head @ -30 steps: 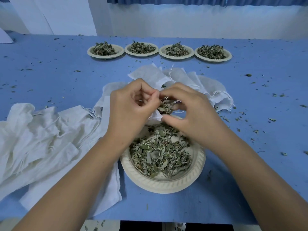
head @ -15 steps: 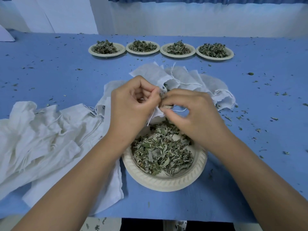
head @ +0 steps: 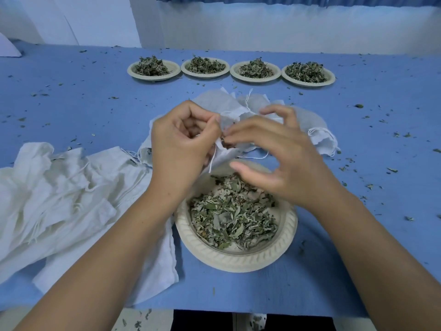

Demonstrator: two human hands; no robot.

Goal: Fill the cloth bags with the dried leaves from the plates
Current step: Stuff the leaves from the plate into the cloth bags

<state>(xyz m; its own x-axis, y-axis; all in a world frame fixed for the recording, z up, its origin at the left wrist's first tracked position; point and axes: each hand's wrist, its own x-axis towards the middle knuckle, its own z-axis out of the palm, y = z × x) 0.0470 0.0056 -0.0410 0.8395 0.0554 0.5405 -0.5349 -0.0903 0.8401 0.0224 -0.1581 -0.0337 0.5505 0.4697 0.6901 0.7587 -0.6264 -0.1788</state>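
Head view: crumpled white cloth drawstring bags (head: 59, 194) are lying heaped at the left of the blue table (head: 71, 111). The left hand (head: 183, 149), fingers curled tight, is pinching the rim of a small white cloth bag (head: 225, 155), which is hanging just above the round beige paper plate (head: 238, 262) of dried green leaves (head: 233, 216). The right hand (head: 284, 161) is spreading wide, thumb well apart; its nearly straight fingertips (head: 235, 136) are touching leaf pieces at the bag's mouth. Flat white bags (head: 319, 137) are lying behind the hands. Four beige plates of leaves (head: 255, 78) are standing in a far row.
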